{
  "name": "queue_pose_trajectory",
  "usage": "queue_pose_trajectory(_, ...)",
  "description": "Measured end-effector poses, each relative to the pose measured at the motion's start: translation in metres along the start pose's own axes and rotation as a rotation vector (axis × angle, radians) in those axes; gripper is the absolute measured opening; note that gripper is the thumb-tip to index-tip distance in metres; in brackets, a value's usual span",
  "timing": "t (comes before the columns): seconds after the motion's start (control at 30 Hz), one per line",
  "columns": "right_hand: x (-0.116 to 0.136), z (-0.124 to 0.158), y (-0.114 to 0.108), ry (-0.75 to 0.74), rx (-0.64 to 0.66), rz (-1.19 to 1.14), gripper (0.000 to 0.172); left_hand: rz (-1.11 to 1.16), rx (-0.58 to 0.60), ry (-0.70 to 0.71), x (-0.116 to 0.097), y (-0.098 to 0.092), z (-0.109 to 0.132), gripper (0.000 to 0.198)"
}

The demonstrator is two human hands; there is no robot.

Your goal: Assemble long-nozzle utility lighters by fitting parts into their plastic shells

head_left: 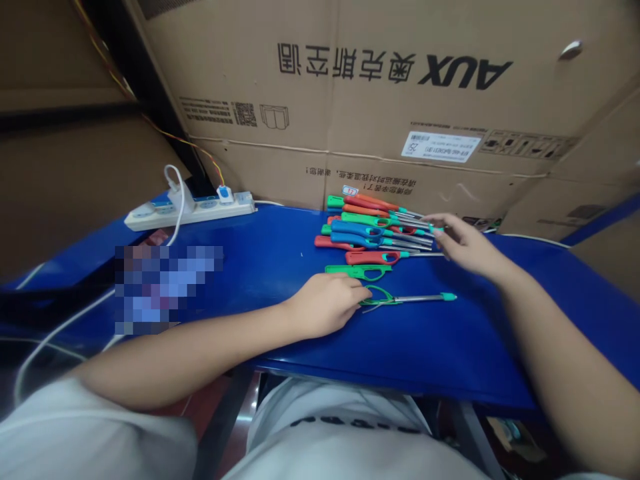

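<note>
On the blue tabletop, my left hand (333, 303) is closed round the handle end of an opened green gas lighter (383, 295). Its metal tube points right and ends in a teal tip (449, 297); a thin wire or strip hangs beneath the green frame. Just above my left knuckles lies a separate green handle shell (359, 271). My right hand (470, 247) is at the tube ends of the lighter pile, thumb and forefinger round a small teal tip (437, 229). Red, blue, orange and green lighters are heaped there, including a blue lighter (356, 229) and a red lighter (373, 257).
A large cardboard panel (370, 120) stands along the table's back edge. At the back left sits a white power strip (200, 210) with plugs and cables. A pixelated patch hides something on the left of the blue table (260, 273).
</note>
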State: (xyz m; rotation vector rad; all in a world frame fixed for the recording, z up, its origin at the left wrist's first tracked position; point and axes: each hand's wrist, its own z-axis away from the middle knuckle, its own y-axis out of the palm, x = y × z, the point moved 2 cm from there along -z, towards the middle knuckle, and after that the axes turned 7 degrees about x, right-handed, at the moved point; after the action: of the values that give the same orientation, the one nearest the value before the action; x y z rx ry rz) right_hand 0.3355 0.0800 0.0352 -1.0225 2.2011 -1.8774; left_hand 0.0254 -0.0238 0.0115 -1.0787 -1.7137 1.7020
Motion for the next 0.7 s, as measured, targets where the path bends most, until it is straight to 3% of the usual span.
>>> queue_pose_trajectory(0.17, 0.035, 0.008, 0.021, -0.126, 0.056, 0.035, 0.03, 0.052, -0.007, -0.011, 0.003, -0.001, -0.001, 0.027)
queue_pose_trajectory(0.5, 0.02, 0.014, 0.012, -0.052, 0.136, 0.17, 0.016, 0.08, 0.002, 0.009, 0.005, -0.004, -0.002, 0.031)
queue_pose_trajectory(0.7, 0.031, 0.016, 0.005, 0.027, 0.209, -0.024, 0.025, 0.074, -0.008, 0.011, 0.006, -0.005, -0.003, 0.029)
